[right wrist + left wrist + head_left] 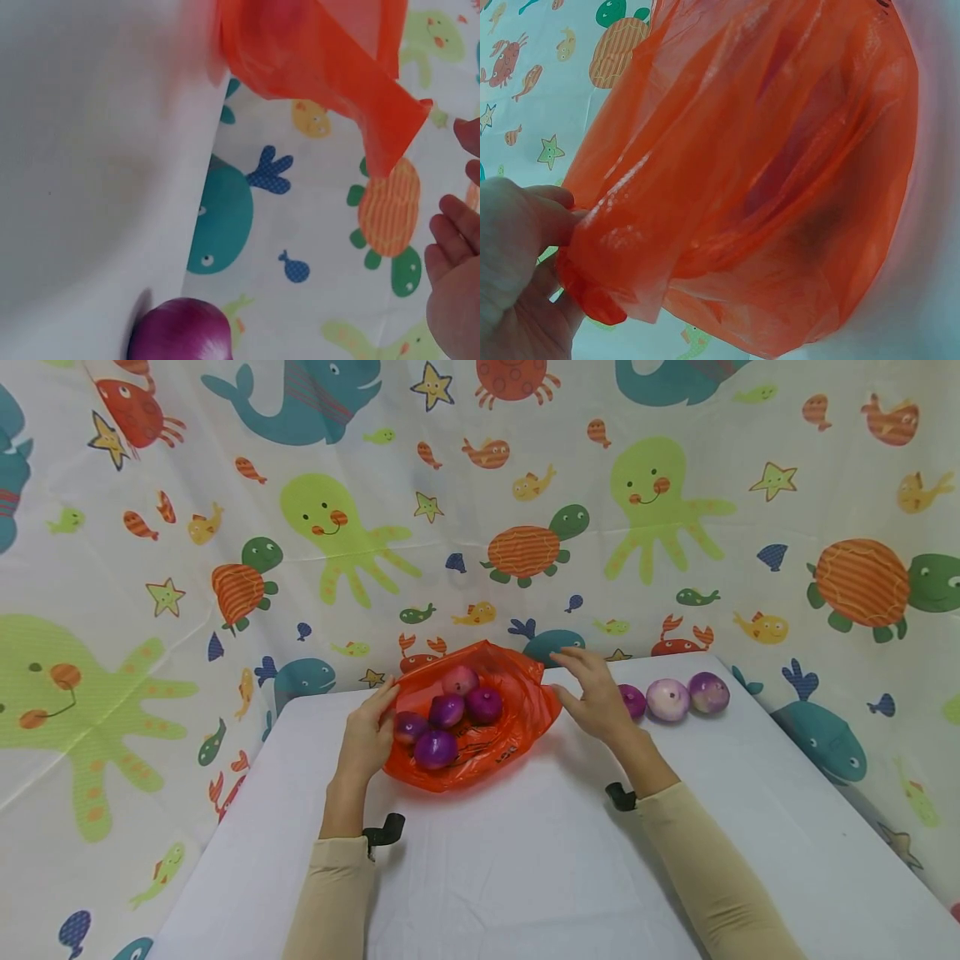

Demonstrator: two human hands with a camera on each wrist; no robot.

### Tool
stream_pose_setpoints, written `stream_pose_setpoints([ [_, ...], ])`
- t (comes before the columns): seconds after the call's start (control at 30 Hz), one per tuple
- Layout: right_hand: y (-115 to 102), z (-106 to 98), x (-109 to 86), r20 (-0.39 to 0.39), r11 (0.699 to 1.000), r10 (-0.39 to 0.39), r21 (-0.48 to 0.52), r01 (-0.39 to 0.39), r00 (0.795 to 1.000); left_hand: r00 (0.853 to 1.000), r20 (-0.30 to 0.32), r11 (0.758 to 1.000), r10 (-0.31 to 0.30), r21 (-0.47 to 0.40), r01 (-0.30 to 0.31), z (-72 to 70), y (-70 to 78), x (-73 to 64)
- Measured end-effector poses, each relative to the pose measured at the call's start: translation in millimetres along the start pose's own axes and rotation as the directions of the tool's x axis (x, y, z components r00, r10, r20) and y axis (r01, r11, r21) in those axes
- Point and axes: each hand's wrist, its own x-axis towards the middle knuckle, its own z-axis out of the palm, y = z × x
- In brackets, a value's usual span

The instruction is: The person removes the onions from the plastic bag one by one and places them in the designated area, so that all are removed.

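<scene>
An orange-red plastic bag (pixel 480 768) lies spread on the table with its mouth facing up, and several purple onions (pixel 436 749) sit inside it. At its left edge, my left hand (pixel 367 731) pinches the bag's rim between thumb and fingers; the left wrist view shows the thin film (pixel 727 187) folded at the fingertips. My right hand (pixel 597 697) is beside the bag's right edge, its fingers loosely bent and nothing in them. In the right wrist view a gap separates those fingers (pixel 454 232) from the bag's pointed corner (pixel 394 142).
Three onions stand in a row right of my right hand: a dark purple one (pixel 632 701), a paler one (pixel 667 700) and another purple one (pixel 708 692). A white cloth covers the table (pixel 510 877). Behind it hangs a curtain (pixel 465 468) printed with sea animals.
</scene>
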Motion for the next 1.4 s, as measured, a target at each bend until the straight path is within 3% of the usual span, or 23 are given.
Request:
stream_pose_setpoints([
  [0.6,-32.5,27.4,3.3,0.034,0.989,-0.120,0.085,0.117,0.992,1.000,-0.008,1.000,0.017,0.002,-0.017,0.7,0.1,0.9],
  [1.13,-57.9,64.7,4.4,0.228,0.972,-0.190,0.181,0.150,0.955,1.000,0.001,1.000,0.006,0.000,-0.006,1.6,-1.8,1.4],
  [1.4,-64.0,84.8,8.0,0.328,0.972,-0.191,0.196,0.131,0.925,1.000,0.005,1.000,-0.001,0.002,0.001,1.8,-1.3,1.6],
])
